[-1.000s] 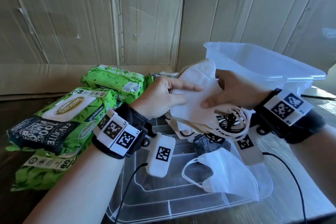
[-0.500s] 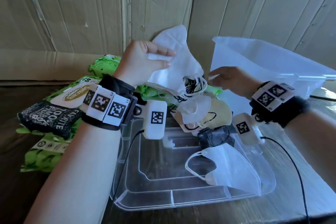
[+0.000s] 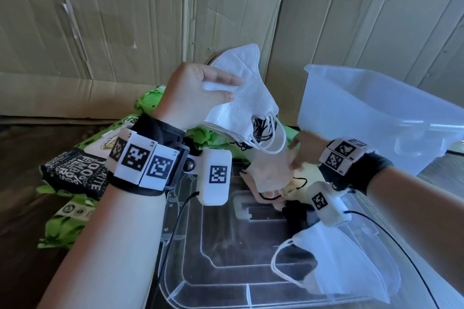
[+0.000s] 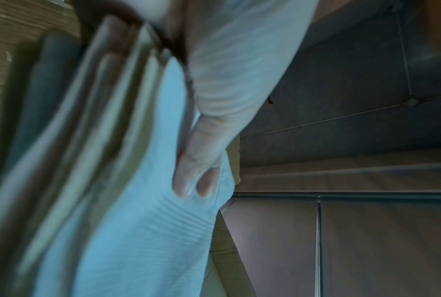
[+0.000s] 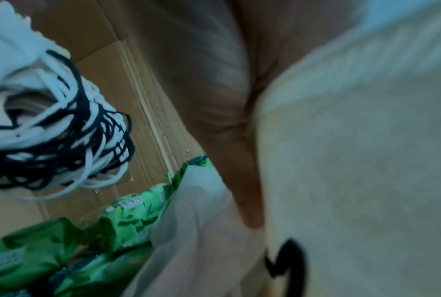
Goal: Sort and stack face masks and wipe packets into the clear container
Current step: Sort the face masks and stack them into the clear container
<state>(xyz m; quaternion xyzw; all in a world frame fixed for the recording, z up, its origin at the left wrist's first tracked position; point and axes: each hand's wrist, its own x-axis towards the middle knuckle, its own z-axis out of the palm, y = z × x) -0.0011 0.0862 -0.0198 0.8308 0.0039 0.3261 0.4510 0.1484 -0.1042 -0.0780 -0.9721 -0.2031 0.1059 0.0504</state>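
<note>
My left hand (image 3: 200, 93) holds a stack of white face masks (image 3: 241, 98) raised above the table, thumb across the top one; black and white ear loops hang below. The left wrist view shows my fingers (image 4: 194, 180) pressed on a white mask (image 4: 137, 221). Lower down, my right hand (image 3: 301, 155) pinches the edge of a beige mask (image 3: 271, 173), which fills the right wrist view (image 5: 354, 180). The clear container (image 3: 376, 113) stands at the back right, behind my right wrist. Green wipe packets (image 3: 75, 175) are piled at the left.
A clear lid (image 3: 226, 271) lies flat in front of me with a loose white mask (image 3: 351, 273) on its right part and a black mask (image 3: 296, 211) near my right wrist. Cardboard walls (image 3: 125, 20) close off the back. Wrist cables trail over the lid.
My left hand lifted the stack of white masks up and back. My right hand let go of the stack and dropped to the beige mask near the container.
</note>
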